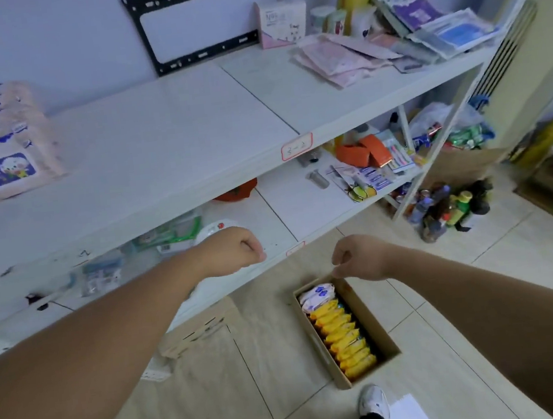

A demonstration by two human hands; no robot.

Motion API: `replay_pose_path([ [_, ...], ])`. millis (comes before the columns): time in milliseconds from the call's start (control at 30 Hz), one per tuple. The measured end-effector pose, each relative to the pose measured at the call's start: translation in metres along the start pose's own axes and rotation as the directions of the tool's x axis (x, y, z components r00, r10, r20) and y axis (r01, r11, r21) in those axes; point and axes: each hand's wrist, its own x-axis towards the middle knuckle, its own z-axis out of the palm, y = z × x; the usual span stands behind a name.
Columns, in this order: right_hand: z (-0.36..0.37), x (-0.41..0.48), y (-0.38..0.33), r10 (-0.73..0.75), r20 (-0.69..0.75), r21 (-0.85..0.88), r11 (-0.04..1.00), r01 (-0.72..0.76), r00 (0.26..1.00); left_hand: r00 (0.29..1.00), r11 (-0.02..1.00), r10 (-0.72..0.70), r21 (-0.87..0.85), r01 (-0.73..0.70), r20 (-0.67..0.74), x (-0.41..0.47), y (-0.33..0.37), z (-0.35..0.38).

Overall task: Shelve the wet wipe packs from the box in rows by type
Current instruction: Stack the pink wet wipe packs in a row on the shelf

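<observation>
Wet wipe packs in pink (2,144) stand in a row at the far left of the big white shelf (190,133), on its top board. We see them blurry there. A brown box (366,316) sits open on the tiled floor (219,388), near the shelf and a bit to the right. Inside it, yellow packs (344,336) stand tight in one long row. A few white and purple packs (316,296) fill the far end of the box. Our left hand (234,248) is up in front of the lower shelf board, curled into a fist with nothing in it. Our right hand (360,258) hangs over the far end of the box. Its fingers are curled too, and we see nothing in them. One white shoe (374,401) stands just near the box.
</observation>
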Motion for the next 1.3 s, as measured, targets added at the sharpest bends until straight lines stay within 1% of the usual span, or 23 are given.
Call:
replay_pose_path([
  [133,0.002,0.003,0.076,0.04,0.096,0.027,0.999,-0.043,0.995,0.995,0.997,-0.074,0.037,0.071,0.062,0.04,0.025,0.061],
  [200,0.001,0.006,0.114,0.077,0.128,0.056,0.995,-0.084,0.989,0.989,0.993,-0.109,0.064,0.103,0.101,0.057,0.036,0.091],
  [267,0.002,0.01,0.147,0.124,0.146,0.086,0.987,-0.138,0.982,0.984,0.989,-0.138,0.073,0.13,0.109,0.071,0.041,0.117],
  [367,0.007,0.016,0.184,0.182,0.194,0.083,0.976,-0.201,0.964,0.977,0.984,-0.178,0.043,0.174,0.116,0.08,0.044,0.151],
  [467,0.02,0.027,0.207,0.216,0.234,0.117,0.962,-0.248,0.948,0.965,0.979,-0.204,0.02,0.204,0.163,0.088,0.034,0.174],
  [533,0.028,0.041,0.217,0.211,0.246,0.145,0.957,-0.252,0.946,0.961,0.976,-0.216,0.019,0.216,0.172,0.101,0.017,0.184],
  [600,0.041,0.056,0.227,0.217,0.253,0.156,0.953,-0.261,0.943,0.962,0.971,-0.229,-0.039,0.237,0.15,0.116,-0.005,0.191],
  [700,0.064,0.087,0.241,0.198,0.279,0.108,0.966,-0.235,0.94,0.963,0.964,-0.244,-0.082,0.254,0.117,0.148,-0.042,0.208],
  [833,0.108,0.137,0.265,0.228,0.291,0.102,0.958,-0.267,0.929,0.941,0.945,-0.32,-0.029,0.325,0.113,0.191,-0.076,0.239],
  [900,0.135,0.161,0.278,0.263,0.278,0.138,0.941,-0.31,0.924,0.929,0.931,-0.358,-0.031,0.362,0.097,0.216,-0.1,0.262],
  [967,0.16,0.186,0.291,0.273,0.282,0.151,0.934,-0.324,0.92,0.923,0.924,-0.376,-0.037,0.38,0.087,0.241,-0.125,0.288],
  [1033,0.182,0.209,0.302,0.257,0.287,0.137,0.942,-0.305,0.923,0.925,0.926,-0.372,-0.043,0.376,0.082,0.267,-0.151,0.316],
  [1167,0.222,0.255,0.322,0.238,0.2,0.14,0.953,-0.268,0.95,0.915,0.917,-0.398,0.002,0.399,0.068,0.313,-0.194,0.362],
  [1233,0.242,0.278,0.332,0.232,0.175,0.135,0.957,-0.257,0.957,0.912,0.914,-0.405,-0.01,0.407,0.064,0.337,-0.213,0.382],
  [1300,0.262,0.303,0.341,0.24,0.171,0.107,0.96,-0.26,0.956,0.909,0.909,-0.415,-0.031,0.415,0.03,0.358,-0.231,0.397],
])
